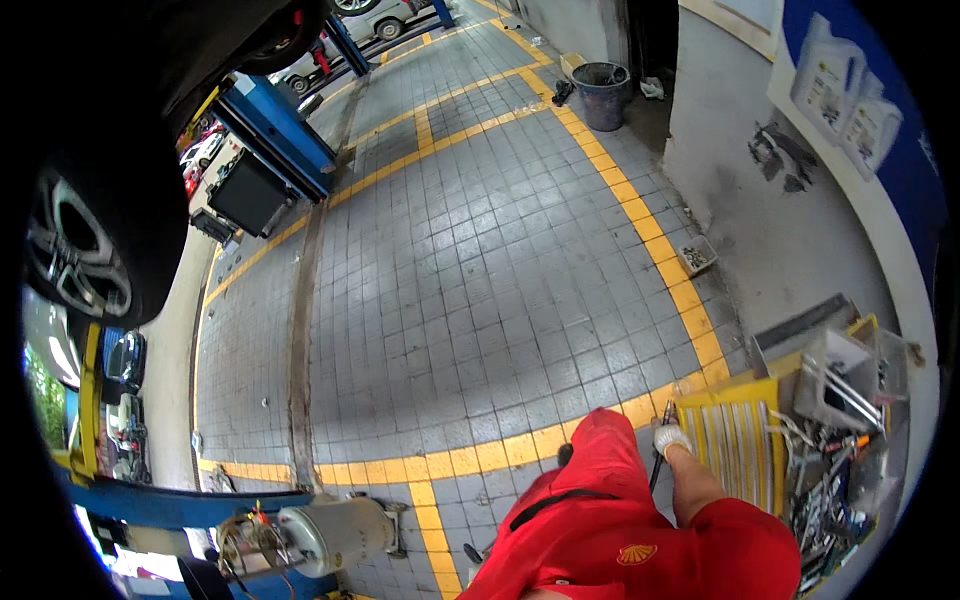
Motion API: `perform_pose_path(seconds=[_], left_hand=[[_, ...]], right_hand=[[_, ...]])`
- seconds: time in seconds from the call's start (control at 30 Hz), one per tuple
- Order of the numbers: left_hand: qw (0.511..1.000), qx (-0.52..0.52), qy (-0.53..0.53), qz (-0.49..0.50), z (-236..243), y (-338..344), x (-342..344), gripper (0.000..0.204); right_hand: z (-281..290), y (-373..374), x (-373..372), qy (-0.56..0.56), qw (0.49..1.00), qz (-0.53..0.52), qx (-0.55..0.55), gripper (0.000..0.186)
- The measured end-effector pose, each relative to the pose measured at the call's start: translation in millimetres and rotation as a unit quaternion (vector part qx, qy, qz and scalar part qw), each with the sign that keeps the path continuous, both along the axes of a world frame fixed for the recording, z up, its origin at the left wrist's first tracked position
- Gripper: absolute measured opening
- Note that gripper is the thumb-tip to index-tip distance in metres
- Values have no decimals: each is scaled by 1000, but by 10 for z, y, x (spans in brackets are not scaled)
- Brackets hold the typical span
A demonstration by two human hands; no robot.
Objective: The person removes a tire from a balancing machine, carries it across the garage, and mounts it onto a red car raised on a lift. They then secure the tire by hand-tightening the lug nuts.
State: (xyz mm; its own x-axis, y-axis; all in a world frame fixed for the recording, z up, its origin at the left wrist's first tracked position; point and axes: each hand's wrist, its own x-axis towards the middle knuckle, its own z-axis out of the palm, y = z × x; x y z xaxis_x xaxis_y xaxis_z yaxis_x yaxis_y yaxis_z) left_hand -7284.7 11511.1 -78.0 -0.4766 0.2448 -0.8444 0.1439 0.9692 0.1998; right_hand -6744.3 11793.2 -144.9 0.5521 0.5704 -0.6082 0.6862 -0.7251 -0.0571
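Observation:
My right hand (672, 437), in a whitish glove, is at my right side, beside the yellow front of a tool cart (735, 450). Its fingers are closed round a slim dark tool (668, 411) whose end sticks out above the glove. Something long and black (655, 473), like a hose or handle, hangs below the same hand; its exact kind is too small to make out. Wrenches and other loose metal tools (825, 510) fill the cart's top, close to my right forearm. My left hand does not show; my red work clothes take up the lower middle.
A raised car's wheel (80, 245) hangs at the left near blue lift posts (275, 130). A cylindrical tank (335, 537) stands at lower left. Along the right wall are a small parts tray (697, 255) and a dark bin (602, 97). Yellow lines (640, 215) cross the tiled floor.

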Motion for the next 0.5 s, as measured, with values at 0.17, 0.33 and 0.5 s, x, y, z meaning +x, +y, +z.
perform_pose_path(seconds=[0.17,0.33,0.5], left_hand=[[1000,-11,17,10,-141,1765,-437,57],[999,-13,24,30,-156,3806,-704,58],[998,-13,23,53,63,5548,-881,59]], right_hand=[[249,2239,-460,189,976,-10,-107,85],[-640,3921,-359,197,969,-95,-113,76],[-217,6096,-501,298,921,-221,-117,61]])
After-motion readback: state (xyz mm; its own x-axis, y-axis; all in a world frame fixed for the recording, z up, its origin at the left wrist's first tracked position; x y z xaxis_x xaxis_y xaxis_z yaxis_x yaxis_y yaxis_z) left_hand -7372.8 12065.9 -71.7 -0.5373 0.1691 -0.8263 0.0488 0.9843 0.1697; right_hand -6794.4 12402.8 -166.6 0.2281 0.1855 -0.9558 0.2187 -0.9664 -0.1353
